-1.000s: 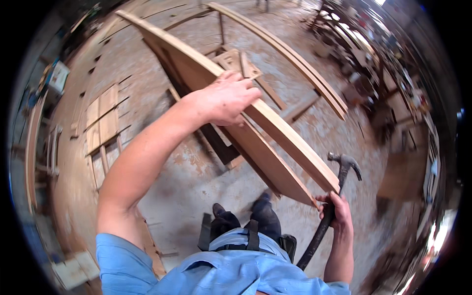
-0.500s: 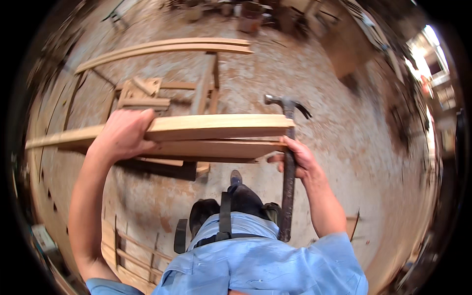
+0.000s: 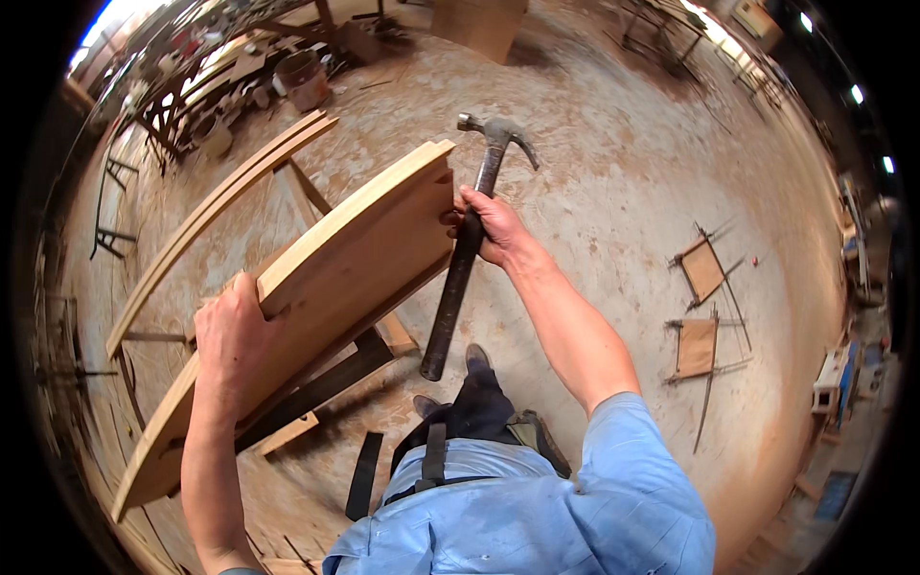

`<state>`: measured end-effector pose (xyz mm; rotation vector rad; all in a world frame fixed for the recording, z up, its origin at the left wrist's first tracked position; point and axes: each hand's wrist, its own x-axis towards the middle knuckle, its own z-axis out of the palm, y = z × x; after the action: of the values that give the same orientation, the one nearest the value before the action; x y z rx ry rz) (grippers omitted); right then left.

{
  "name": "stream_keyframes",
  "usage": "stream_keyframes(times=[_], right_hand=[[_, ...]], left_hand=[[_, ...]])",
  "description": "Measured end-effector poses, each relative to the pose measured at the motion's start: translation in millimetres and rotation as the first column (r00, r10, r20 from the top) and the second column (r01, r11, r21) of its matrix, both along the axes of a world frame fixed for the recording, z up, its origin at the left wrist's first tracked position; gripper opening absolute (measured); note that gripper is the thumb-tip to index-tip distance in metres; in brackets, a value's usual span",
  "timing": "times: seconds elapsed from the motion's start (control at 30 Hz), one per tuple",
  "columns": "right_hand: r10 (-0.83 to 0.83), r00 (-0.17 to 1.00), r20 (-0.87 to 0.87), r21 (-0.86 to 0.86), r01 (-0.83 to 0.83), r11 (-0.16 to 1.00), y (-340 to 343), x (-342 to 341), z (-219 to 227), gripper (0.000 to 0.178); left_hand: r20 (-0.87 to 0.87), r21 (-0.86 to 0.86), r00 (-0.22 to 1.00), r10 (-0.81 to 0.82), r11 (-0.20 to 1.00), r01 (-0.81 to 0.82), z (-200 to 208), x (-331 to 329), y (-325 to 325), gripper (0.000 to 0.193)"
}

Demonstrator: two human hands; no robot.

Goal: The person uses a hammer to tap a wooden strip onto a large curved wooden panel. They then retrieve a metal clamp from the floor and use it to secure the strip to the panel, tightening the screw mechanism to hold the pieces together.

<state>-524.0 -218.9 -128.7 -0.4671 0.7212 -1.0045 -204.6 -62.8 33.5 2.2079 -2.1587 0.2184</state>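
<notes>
A long wooden panel [image 3: 369, 240] slants across in front of me, its far end up and to the right, its broad face partly turned toward me. My left hand [image 3: 230, 335] is closed over its upper edge, left of the middle. My right hand [image 3: 496, 228] is closed around the dark handle of a claw hammer [image 3: 454, 283], with the metal head pointing away from me. Some right fingers reach behind the handle to the panel's end; whether they also grip it I cannot tell. Below the panel, a dark bar [image 3: 321, 398] partly shows.
Beyond the panel, two curved wooden rails [image 3: 220, 216] lie side by side on a support. Two clamped wooden pieces, one a small board [image 3: 702, 270], the other a squarish board [image 3: 695, 347], are on the floor to the right. A bucket [image 3: 303, 80] stands near a cluttered bench at the far left.
My view has turned to the right, so the bucket and rails appear farther left. The panel has swung from nearly level to slanting, showing more of its face. Both hands keep their holds.
</notes>
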Motion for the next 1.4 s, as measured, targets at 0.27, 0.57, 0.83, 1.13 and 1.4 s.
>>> stream_keyframes(times=[0.27,0.57,0.83,1.13,1.4], right_hand=[[-0.161,0.985,-0.057,-0.059,0.158,0.986,18.1,16.8,0.5,0.025],[-0.324,0.929,-0.178,-0.316,0.258,0.913,24.1,38.9,-10.8,0.026],[-0.296,0.9,-0.322,-0.279,0.208,0.937,34.5,39.4,-1.9,0.021],[-0.455,0.845,-0.281,-0.395,0.33,0.857,42.4,39.6,-0.8,0.023],[-0.473,0.868,-0.152,-0.407,0.381,0.83,36.7,43.0,-7.7,0.028]], left_hand=[[0.08,0.002,0.996,0.041,0.999,-0.042,-3.2,-7.1,9.7,0.038],[-0.05,0.174,0.998,-0.022,0.984,0.031,13.4,5.3,2.5,0.039],[-0.377,0.363,0.924,0.061,0.928,0.087,27.8,-41.3,-31.4,0.039],[-0.443,0.405,0.864,0.239,0.913,-0.045,25.5,-62.3,-48.3,0.032],[-0.442,0.461,0.847,0.297,0.885,-0.07,31.8,-72.4,-49.8,0.04]])
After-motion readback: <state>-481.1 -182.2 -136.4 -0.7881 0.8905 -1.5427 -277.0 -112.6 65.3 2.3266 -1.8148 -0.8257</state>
